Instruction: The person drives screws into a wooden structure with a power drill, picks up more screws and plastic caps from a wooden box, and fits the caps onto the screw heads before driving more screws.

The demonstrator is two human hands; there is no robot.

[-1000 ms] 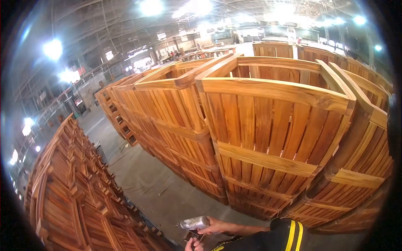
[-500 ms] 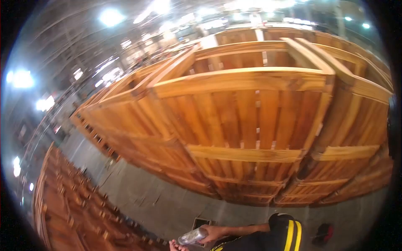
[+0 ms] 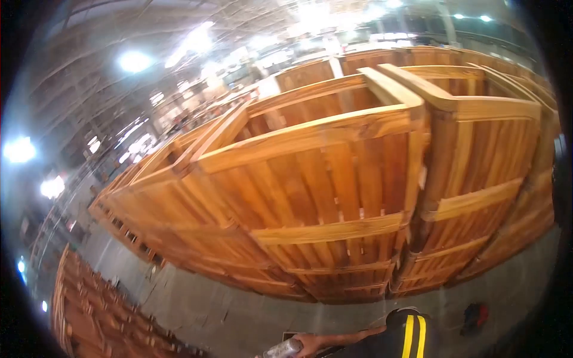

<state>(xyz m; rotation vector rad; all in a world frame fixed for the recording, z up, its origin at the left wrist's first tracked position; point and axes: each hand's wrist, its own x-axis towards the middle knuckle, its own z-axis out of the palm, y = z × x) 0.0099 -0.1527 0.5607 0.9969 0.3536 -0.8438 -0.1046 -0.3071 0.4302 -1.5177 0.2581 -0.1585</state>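
At the bottom edge of the head view, my right hand is closed around a silver, rounded, metal-looking object. Its lower part runs out of the frame, so I cannot make out its exact kind. My right arm reaches in from the right in a black sleeve with yellow stripes. The left hand does not show. Beyond the right hand stands a large slatted wooden crate with an open top and thick rails, apart from the hand.
More slatted crates stand close together on the right and at the back. A stack of brown wooden pieces lies at the lower left. Grey floor runs between. A dark and red thing is on the floor at the right.
The view has turned and tilted, so the crates appear further left and lower. The left hand, seen earlier by the silver object's front end, has left the frame. My right hand still holds the object.
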